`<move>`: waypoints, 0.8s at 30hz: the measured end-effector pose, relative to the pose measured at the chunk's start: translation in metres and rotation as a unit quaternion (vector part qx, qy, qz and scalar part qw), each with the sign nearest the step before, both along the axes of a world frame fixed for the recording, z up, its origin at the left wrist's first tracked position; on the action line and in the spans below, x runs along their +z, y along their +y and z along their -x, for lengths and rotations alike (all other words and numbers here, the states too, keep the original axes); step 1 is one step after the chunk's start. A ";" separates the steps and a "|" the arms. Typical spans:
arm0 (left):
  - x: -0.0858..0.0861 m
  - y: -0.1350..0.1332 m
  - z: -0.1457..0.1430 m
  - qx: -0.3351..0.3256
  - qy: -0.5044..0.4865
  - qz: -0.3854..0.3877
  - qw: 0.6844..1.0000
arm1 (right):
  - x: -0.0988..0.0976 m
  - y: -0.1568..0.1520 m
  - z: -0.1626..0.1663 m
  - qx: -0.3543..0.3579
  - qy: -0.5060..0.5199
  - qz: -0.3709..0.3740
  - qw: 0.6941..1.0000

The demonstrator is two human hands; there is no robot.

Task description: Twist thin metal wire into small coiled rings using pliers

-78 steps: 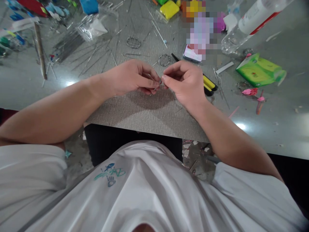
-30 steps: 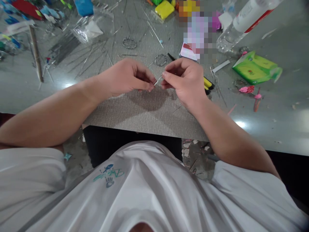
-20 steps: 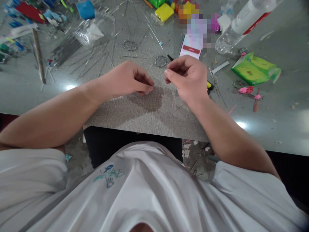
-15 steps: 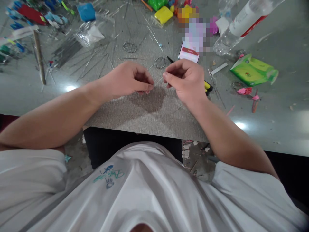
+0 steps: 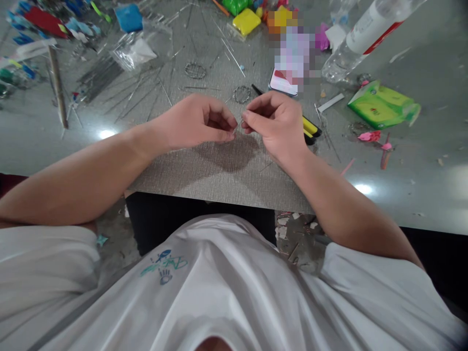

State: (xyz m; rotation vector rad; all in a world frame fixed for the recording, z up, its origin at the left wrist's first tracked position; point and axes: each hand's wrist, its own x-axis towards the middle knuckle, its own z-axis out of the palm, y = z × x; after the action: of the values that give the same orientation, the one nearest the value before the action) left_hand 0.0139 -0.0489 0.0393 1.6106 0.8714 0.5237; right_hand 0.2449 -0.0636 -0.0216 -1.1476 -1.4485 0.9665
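My left hand (image 5: 195,121) and my right hand (image 5: 276,122) meet over a grey textured mat (image 5: 226,165) on the table. Both are closed in a pinch on a thin piece of metal wire (image 5: 237,127) held between their fingertips. The wire is small and mostly hidden by my fingers. A finished wire ring (image 5: 242,94) lies on the mat just beyond my hands, and a second wire ring (image 5: 195,70) sits farther back.
Loose straight wires (image 5: 120,83) are scattered at the back left, by a wooden stick (image 5: 57,87). A phone (image 5: 283,83), a plastic bottle (image 5: 361,36), a green packet (image 5: 382,103), a yellow-black tool (image 5: 310,129) and pink scraps (image 5: 371,136) lie to the right. Coloured clay pieces (image 5: 246,20) are at the back.
My hands drew slightly apart about 0.7 s ago, stretching the wire, and have come back together at the fingertips. My view shifted a little; nothing else on the table moved.
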 end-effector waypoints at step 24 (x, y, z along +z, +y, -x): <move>0.000 0.003 0.000 -0.022 0.062 -0.116 0.991 | 0.007 0.001 -0.009 0.037 0.028 0.004 0.999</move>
State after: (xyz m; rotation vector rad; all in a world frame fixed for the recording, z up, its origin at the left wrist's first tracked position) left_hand 0.0143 -0.0460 0.0393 1.8858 0.8904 0.5124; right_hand 0.2536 -0.0627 -0.0149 -1.0709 -1.4506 1.0484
